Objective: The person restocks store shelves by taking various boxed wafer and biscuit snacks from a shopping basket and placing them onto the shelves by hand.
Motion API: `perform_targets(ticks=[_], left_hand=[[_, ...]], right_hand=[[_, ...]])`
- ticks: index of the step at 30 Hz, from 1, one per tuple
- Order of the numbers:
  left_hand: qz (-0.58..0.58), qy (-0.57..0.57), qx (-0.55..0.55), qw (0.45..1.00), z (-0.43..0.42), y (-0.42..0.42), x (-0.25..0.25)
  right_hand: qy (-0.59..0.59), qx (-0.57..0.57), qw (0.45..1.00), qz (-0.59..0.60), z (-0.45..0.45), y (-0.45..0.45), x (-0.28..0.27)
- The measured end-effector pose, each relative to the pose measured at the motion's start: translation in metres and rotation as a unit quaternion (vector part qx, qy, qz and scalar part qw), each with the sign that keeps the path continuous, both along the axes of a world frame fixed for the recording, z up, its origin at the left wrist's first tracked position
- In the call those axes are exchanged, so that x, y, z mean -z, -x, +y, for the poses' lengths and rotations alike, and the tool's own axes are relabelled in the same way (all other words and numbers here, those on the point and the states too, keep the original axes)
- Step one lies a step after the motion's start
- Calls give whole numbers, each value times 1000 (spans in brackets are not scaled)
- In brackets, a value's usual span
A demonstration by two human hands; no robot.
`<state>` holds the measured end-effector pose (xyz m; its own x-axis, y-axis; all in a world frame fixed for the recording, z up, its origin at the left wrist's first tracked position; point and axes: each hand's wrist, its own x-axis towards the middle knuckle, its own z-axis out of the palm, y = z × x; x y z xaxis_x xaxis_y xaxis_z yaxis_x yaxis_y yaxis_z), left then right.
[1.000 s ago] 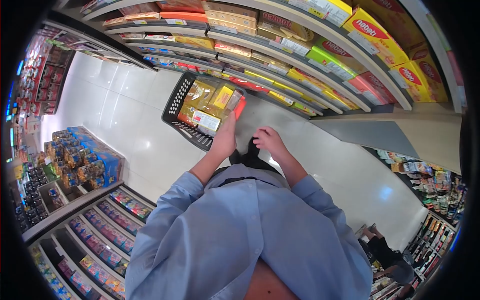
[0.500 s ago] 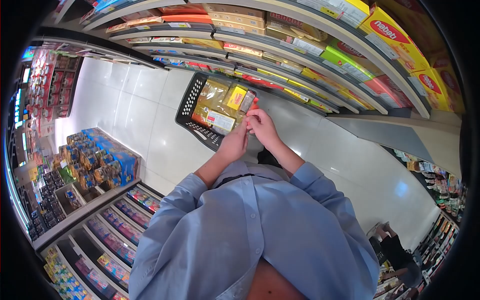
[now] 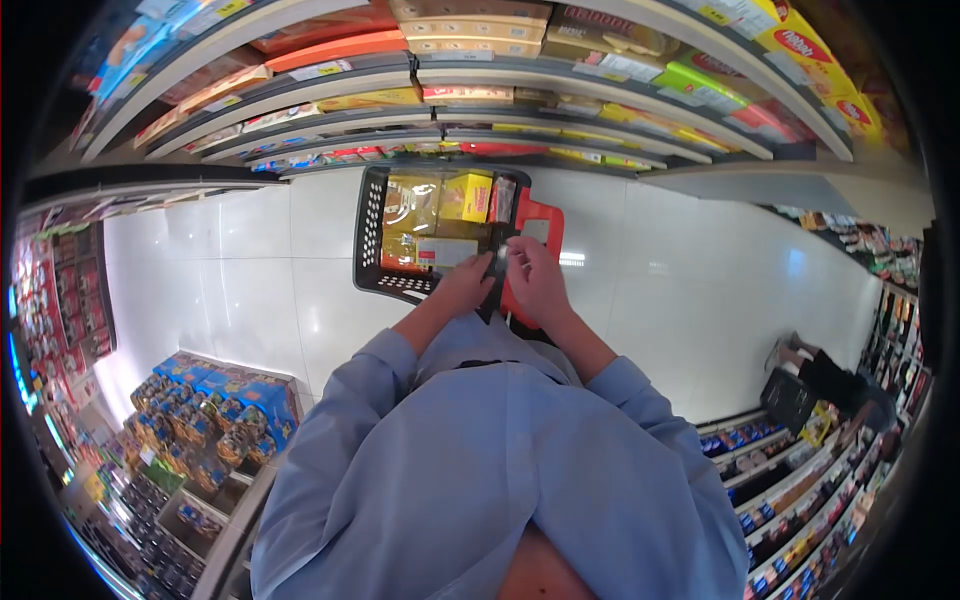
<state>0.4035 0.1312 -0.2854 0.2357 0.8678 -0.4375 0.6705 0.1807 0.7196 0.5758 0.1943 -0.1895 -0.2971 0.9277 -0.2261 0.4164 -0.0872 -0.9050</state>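
1. At the far left we see a display of blue packs [image 3: 215, 410] standing beside the pale floor [image 3: 240, 285].
2. Next comes our basket [image 3: 373, 215], black and perforated, lying between the shelf rack [image 3: 480, 77] and our body. Its long axis runs left to right, roughly parallel to the shelf fronts; the holed end wall faces left and the red end piece [image 3: 548, 212] points right.
3. Inside it, from the left, we see a clear-wrapped yellow pack [image 3: 410, 200], a white label [image 3: 447, 251] nearer to us, a yellow box [image 3: 466, 196] and a narrow dark-red pack [image 3: 503, 200] against the right end, its length running away from us.
4. Our left hand [image 3: 465, 285] is at the basket's near side, fingers bent; we cannot tell whether it grasps anything.
5. Our right hand [image 3: 537, 280] is just beside it, in front of the red end piece, fingers curled toward the left hand; whether they grip something we cannot tell.
6. At the far right we see another person [image 3: 835, 380] near a dark basket [image 3: 788, 402].
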Motion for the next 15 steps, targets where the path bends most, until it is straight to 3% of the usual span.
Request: perform_targets(ticks=[4, 8, 12, 15], left_hand=[[195, 44, 109, 974, -1, 27, 50], [291, 55, 147, 944, 31, 36, 74], [316, -45, 118, 940, 62, 38, 135], [309, -45, 93, 946, 88, 21, 143]], right_hand=[[209, 12, 978, 12, -39, 32, 24], [284, -39, 958, -11, -64, 36, 45], [285, -39, 957, -25, -75, 35, 78], [165, 85, 980, -67, -81, 66, 126]])
